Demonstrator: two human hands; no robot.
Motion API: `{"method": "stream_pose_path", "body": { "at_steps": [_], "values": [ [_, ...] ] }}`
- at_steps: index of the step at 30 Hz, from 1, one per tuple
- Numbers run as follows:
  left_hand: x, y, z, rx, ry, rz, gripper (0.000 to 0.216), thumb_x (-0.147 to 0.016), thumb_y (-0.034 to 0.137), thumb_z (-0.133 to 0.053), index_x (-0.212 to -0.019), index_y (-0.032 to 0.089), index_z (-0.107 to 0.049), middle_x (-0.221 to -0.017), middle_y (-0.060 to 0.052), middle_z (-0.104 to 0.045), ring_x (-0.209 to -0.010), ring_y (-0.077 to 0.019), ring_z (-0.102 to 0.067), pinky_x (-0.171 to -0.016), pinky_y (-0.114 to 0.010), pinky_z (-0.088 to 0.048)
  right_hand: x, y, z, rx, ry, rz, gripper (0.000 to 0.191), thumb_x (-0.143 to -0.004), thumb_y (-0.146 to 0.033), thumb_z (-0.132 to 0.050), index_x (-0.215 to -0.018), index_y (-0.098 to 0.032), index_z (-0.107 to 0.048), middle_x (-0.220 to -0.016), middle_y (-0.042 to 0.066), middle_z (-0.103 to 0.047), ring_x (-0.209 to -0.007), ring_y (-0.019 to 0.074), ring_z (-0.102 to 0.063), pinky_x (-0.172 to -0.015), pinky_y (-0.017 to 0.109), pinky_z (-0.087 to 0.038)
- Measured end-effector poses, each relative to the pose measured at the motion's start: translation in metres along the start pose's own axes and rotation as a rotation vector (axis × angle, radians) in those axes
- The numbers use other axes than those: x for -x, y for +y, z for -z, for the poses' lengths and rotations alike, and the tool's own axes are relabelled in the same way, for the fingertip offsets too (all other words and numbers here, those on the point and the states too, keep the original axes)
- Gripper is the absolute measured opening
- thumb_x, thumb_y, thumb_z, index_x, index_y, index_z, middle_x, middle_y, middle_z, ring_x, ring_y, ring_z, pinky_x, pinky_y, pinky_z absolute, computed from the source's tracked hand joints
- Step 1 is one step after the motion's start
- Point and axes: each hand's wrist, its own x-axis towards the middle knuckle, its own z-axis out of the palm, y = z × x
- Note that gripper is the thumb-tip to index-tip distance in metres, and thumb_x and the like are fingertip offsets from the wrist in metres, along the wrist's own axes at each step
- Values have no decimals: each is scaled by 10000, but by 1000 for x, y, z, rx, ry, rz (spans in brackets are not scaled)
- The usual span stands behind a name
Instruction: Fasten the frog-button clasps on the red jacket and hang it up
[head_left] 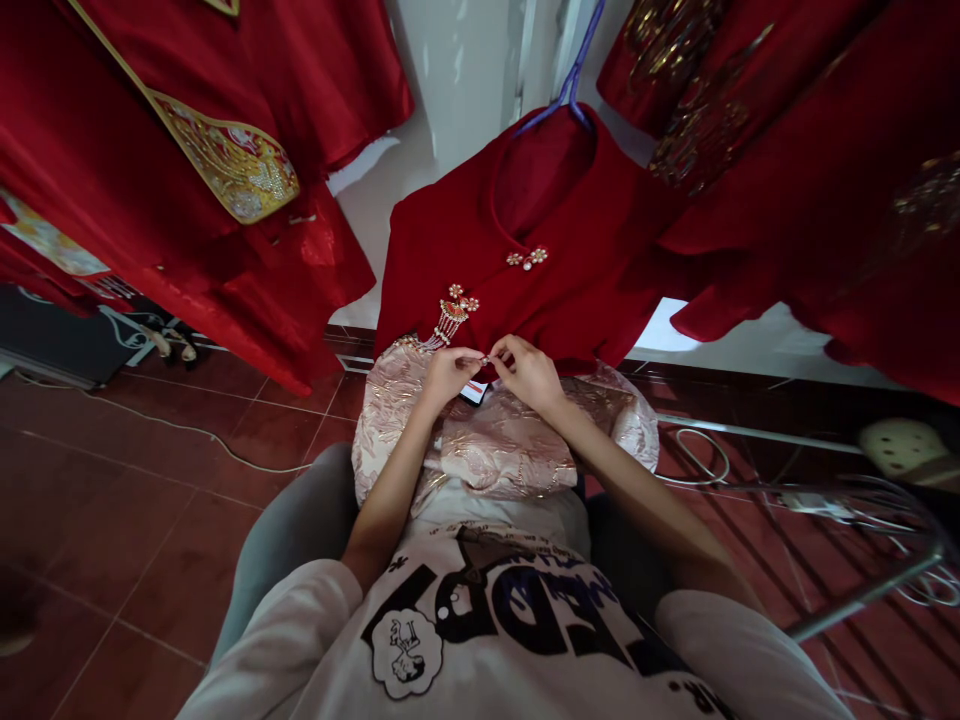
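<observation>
My left hand (pixel 453 374) and my right hand (pixel 528 372) meet over my lap, fingers pinched together. Whatever sits between the fingertips is too small to make out. Just beyond them a red garment (pixel 570 290) hangs from a purple hanger (pixel 574 85), its lower part reaching my hands. It carries a fan-shaped beaded brooch (pixel 453 312) with tassels and a flower-shaped pearl clasp (pixel 528 259) below the collar. Pink brocade fabric (pixel 502 450) with a gold sheen covers my lap. Under my hands lies a small dark-edged item (pixel 474 392) with a white face, partly hidden.
Red garments with gold embroidery (pixel 225 160) hang on the left, and more red garments (pixel 810 180) on the right. A metal rack (pixel 870 595) stands at lower right near white cables. A cord (pixel 217 438) crosses the tiled floor. A pale clog (pixel 904 448) lies far right.
</observation>
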Motion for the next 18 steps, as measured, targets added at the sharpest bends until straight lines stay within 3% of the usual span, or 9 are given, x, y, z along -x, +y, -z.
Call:
{"method": "stream_pose_path", "body": {
  "at_steps": [6, 10, 12, 15, 18],
  "values": [
    [-1, -1, 0, 33, -21, -25, 163, -810, 43, -670, -849, 156, -781, -891, -53, -801, -814, -162, -754, -814, -280, -603, -1, 3, -3, 6, 27, -19, 92, -925, -244, -532, -977, -217, -603, -985, 60, -699, -870, 204, -686, -708, 297, -538],
    [6, 11, 8, -225, -23, 60, 217, -799, 43, -672, -998, 118, -716, -1010, -112, -773, -937, -205, -741, -908, -327, -578, 0, 6, -4, 4, 13, -45, 261, -933, -239, -493, -1168, -198, -599, -1138, 106, -683, -952, 230, -700, -788, 343, -583],
    [12, 21, 9, -484, -62, 192, 504, -733, 137, -804, -1202, 63, -635, -1195, -212, -708, -1140, -315, -682, -1004, -412, -534, 0, 8, -4, 28, -14, -59, 343, -929, -252, -495, -1256, -190, -577, -1204, 126, -662, -954, 248, -701, -821, 379, -593],
    [19, 33, -1, -819, -190, 391, 1065, -633, 309, -931, -1485, -18, -384, -1460, -360, -480, -1408, -475, -436, -1129, -538, -398, -1, 14, -6, 7, -41, -13, 439, -901, -232, -527, -1335, -173, -542, -1284, 156, -629, -1076, 280, -680, -959, 430, -568],
    [20, 37, -19, -988, -269, 430, 1190, -709, 372, -890, -1586, -29, -192, -1509, -377, -411, -1441, -471, -378, -1154, -540, -336, -4, 22, -11, -81, -74, 85, 418, -859, -184, -565, -1276, -160, -581, -1346, 177, -605, -1306, 286, -581, -1129, 459, -469]
  ]
}}
